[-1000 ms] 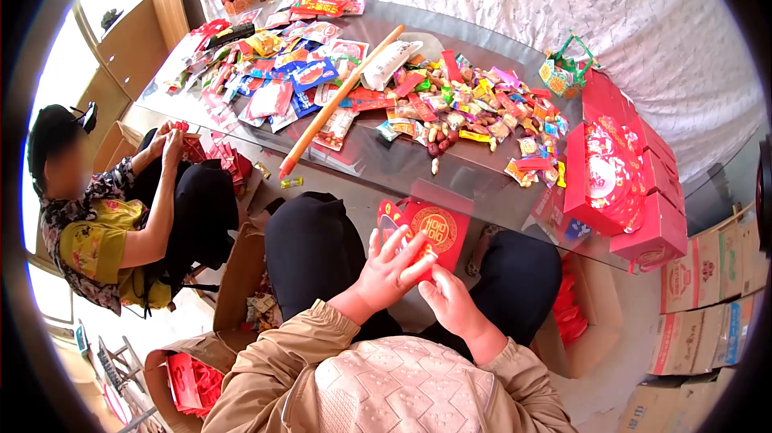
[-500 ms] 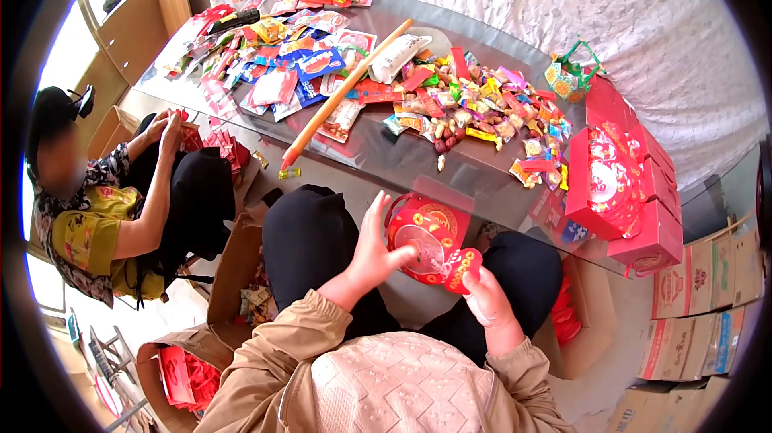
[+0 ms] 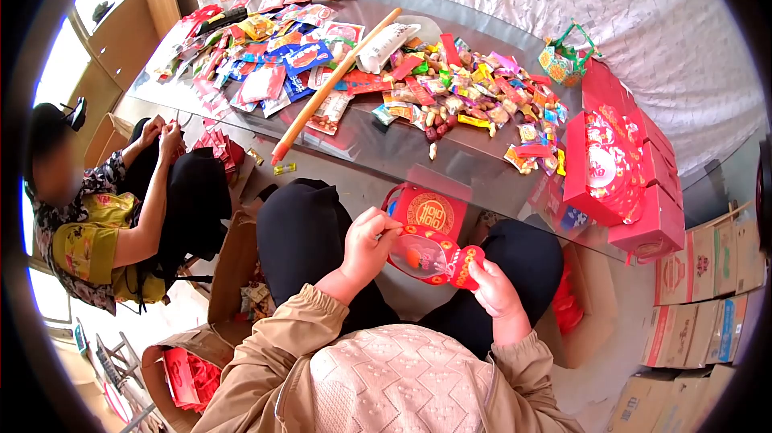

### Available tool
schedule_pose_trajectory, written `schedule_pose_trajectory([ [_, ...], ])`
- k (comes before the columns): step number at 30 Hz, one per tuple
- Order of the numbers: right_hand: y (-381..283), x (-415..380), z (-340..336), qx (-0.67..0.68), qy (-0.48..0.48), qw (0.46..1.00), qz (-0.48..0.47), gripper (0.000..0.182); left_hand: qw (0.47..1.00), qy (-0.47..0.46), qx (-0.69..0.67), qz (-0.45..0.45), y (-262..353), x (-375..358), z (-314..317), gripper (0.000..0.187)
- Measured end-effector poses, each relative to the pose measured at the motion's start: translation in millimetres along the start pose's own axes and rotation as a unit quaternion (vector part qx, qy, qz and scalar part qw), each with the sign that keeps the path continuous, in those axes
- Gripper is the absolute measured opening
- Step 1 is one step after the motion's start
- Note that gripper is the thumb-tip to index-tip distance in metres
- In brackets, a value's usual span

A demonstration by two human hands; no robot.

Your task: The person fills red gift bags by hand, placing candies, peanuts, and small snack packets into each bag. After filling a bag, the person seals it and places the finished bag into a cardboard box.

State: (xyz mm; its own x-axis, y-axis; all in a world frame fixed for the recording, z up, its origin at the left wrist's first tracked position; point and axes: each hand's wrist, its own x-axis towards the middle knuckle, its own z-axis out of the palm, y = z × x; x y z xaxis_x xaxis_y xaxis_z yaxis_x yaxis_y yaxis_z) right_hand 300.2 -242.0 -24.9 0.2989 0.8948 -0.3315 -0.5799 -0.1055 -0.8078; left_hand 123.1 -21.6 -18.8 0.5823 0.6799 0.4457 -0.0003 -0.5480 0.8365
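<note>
Between my hands is a red packet [image 3: 426,257] with a clear window and gold coin patterns, held above my lap. My left hand [image 3: 366,250] pinches its left end with the fingers bent. At the packet's narrow right end, my right hand [image 3: 496,291] grips it between thumb and fingers. Just behind the packet stands a red box [image 3: 435,212] with a round gold emblem, near the table edge. Candies and nuts [image 3: 482,95] lie heaped on the glass table [image 3: 354,161] beyond.
An orange-tipped stick [image 3: 338,79] lies across the table beside snack packs [image 3: 289,59]. Red boxes [image 3: 659,192] stand at the right end, near a green basket [image 3: 565,59]. At left sits a co-worker [image 3: 121,216]. Cartons [image 3: 691,272] are stacked at right; another carton [image 3: 181,352] holds red packets.
My left hand has gone from spread fingers to a pinch on the packet's left end. The packet now lies flatter, its clear window more visible. The view has shifted slightly.
</note>
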Motion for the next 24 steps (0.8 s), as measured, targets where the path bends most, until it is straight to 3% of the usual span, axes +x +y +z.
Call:
schedule_pose_trajectory([
  [5,2.1,3.8,-3.1,0.008,-0.001,1.000,-0.005,0.033,0.985,0.002,0.128,0.113,-1.3,-1.8,-0.2,0.017],
  [11,4.6,7.8,-18.6,-0.038,-0.004,0.999,0.003,0.036,0.984,-0.060,0.124,0.115,11.1,3.5,3.2,0.020],
  [17,24.4,14.0,-24.3,-0.035,-0.048,0.998,0.031,0.035,0.960,-0.146,0.153,0.185,-1.4,-4.7,2.4,0.022],
  [20,25.9,17.9,-25.8,0.006,-0.049,0.998,0.031,0.036,0.973,-0.124,0.139,0.137,-6.0,-4.9,6.9,0.021],
  [24,18.5,22.0,-32.2,0.076,-0.044,0.996,0.007,0.039,0.995,-0.081,0.060,-0.020,2.7,2.7,6.9,0.019],
])
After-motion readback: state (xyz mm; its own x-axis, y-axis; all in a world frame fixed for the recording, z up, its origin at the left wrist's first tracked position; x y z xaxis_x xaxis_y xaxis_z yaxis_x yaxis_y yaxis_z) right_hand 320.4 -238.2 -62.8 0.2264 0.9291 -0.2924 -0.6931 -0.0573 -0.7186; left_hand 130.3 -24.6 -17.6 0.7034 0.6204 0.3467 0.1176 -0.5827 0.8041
